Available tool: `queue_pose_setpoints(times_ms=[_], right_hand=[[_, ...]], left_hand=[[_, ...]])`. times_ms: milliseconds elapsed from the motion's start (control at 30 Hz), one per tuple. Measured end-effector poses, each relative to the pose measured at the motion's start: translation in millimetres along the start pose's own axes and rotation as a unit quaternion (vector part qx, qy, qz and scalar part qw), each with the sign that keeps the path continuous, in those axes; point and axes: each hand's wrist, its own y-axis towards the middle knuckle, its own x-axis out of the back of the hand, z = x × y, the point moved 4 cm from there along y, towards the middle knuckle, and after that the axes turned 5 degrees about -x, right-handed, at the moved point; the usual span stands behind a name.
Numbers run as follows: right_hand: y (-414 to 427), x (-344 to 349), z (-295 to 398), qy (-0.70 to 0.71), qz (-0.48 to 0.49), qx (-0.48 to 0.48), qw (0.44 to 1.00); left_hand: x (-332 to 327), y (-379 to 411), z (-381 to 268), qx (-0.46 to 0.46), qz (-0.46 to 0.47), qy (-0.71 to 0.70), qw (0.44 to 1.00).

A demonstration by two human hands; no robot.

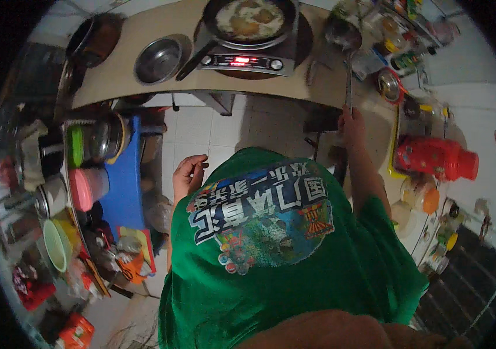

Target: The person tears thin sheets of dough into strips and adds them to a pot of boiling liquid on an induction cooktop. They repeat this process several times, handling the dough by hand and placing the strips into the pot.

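My right hand (351, 124) is closed round the end of a long-handled metal ladle (348, 80). The ladle's bowl points away from me, over the right part of the counter. At my left side, my left hand (189, 173) hangs beside my shirt with its fingers curled; no object shows in it. In front of me, a black frying pan (193, 59) sits on an induction cooker (262, 63) with a lit red display. Several fried eggs (248, 24) lie in the pan. Left of its handle stands a steel bowl (159, 61).
A dark pot (97, 39) stands at the counter's left end. Bottles and jars crowd the right, with a red plastic jug (435, 158) nearer me. To my left, a shelf with a blue side panel (121, 187) holds plastic tubs and a green basket (57, 245).
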Motion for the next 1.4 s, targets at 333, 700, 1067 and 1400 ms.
queue_pose_setpoints(times_ms=[333,700,1067,1400], right_hand=[[-1,143,-104,-0.167,0.061,-0.136,0.975],[40,180,-162,-0.434,-0.200,0.101,0.872],[-134,85,-98,-0.120,-0.291,0.158,0.936],[-421,-8,-210,-0.051,-0.322,0.005,0.945]], left_hand=[[-45,43,-5,-0.048,0.135,0.051,0.988],[-44,32,-5,-0.057,0.202,0.085,0.974],[-22,19,18,-0.128,0.315,0.103,0.935],[-65,-57,50,-0.062,0.542,0.044,0.837]])
